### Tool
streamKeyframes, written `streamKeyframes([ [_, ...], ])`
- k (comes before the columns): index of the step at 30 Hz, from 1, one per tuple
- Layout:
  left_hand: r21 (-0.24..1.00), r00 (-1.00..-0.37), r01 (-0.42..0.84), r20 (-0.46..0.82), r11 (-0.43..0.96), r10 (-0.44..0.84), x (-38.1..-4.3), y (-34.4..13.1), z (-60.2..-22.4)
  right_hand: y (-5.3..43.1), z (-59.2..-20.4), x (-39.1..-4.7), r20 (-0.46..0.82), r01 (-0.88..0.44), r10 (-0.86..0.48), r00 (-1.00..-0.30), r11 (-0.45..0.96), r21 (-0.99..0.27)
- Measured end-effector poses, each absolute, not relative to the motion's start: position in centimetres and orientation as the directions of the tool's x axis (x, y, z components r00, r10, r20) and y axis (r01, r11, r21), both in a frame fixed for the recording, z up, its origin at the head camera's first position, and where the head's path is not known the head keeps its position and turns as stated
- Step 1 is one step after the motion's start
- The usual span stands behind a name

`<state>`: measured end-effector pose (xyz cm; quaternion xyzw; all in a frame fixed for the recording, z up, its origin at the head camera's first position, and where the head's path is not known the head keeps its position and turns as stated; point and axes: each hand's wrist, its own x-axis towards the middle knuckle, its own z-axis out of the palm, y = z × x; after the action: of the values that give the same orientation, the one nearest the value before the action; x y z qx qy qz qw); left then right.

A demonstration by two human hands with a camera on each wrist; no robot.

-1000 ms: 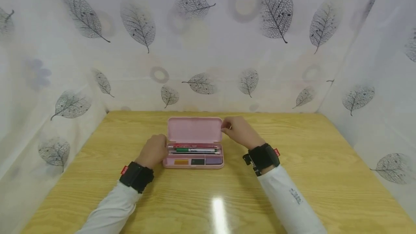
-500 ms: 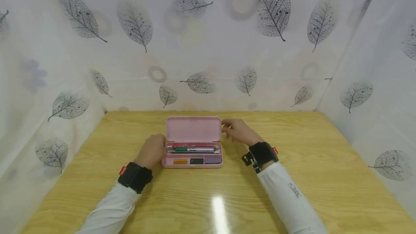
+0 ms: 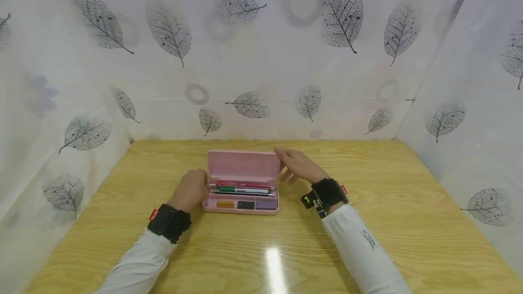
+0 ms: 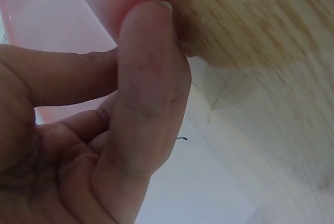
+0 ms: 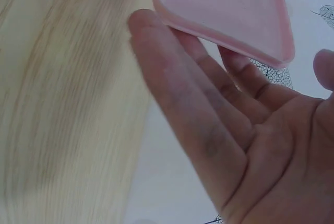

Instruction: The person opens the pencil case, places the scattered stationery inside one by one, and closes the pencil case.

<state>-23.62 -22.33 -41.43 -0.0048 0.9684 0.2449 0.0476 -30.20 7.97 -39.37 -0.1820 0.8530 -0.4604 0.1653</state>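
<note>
A pink pencil case lies on the table with its lid raised. Inside are a red pencil, a green-and-white marker and a dark pencil. The front compartments hold a yellow-orange block, a dark block and a purple block. At the case's left end, my left hand pinches the edge between thumb and fingers. My right hand is at the lid's right edge, its extended fingers behind the lid and its thumb apart from it.
The wooden table runs back to a white leaf-print sheet, which also covers both sides. Black camera straps sit on both wrists. A bright reflection shows on the tabletop near the front.
The right hand's fingers have gone from curled at the lid's edge to spread behind it, thumb lifted. The lid leans slightly further forward. The left hand has stayed at the case's left end.
</note>
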Motion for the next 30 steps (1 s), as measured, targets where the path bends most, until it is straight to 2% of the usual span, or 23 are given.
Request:
streamKeyframes([
  [6, 0.467, -0.992, -0.058, -0.125, 0.883, 0.001, -23.8, -22.2, -41.3, 8.1, -38.6, -29.7, -0.169, -0.145, -0.512, -0.842, 0.518, -0.843],
  [11, 0.477, -0.994, -0.033, -0.11, 0.878, 0.022, -24.0, -22.4, -41.5, 8.8, -37.7, -29.3, -0.239, -0.165, -0.581, -0.778, 0.556, -0.815],
  [16, 0.515, -0.99, 0.036, -0.1, 0.856, 0.102, -24.2, -23.3, -41.7, 9.1, -37.3, -29.1, -0.306, -0.197, -0.63, -0.714, 0.6, -0.776],
  [20, 0.593, -0.962, 0.037, -0.198, 0.804, 0.19, -24.2, -24.5, -41.1, 8.9, -37.3, -28.8, -0.335, -0.223, -0.648, -0.684, 0.623, -0.75],
  [24, 0.668, -0.929, -0.015, -0.285, 0.744, 0.237, -24.2, -25.3, -40.4, 8.0, -37.3, -28.1, -0.352, -0.258, -0.634, -0.689, 0.668, -0.698],
  [30, 0.667, -0.915, -0.002, -0.301, 0.745, 0.268, -24.1, -25.0, -39.7, 6.2, -37.3, -26.6, -0.34, -0.313, -0.577, -0.743, 0.748, -0.585],
])
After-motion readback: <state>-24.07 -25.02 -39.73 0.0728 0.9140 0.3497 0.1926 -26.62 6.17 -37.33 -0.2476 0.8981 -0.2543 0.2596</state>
